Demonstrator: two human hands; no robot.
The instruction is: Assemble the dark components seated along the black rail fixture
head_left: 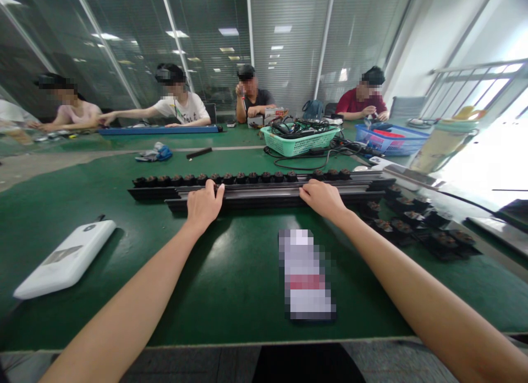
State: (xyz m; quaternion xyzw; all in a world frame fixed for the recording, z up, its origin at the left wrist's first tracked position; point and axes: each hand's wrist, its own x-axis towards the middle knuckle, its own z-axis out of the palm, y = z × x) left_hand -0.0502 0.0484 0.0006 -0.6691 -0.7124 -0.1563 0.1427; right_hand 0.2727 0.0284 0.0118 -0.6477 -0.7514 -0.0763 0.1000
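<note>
Long black rails with a shiny inner face lie crosswise on the green table. My left hand is closed over the front rail left of its middle, the thumb pointing up. Toward the rail's right part, my right hand has its fingers curled over the same rail. Just behind my hands, a row of small round black parts with brownish tops runs along the rails. More such parts stand on the table right of my right hand. My fingertips are partly hidden behind the rail.
A phone lies between my forearms, and a white device lies at left. Farther back are a green basket of cables, a blue basket, a blue cloth and a black strip. Several people sit across the table.
</note>
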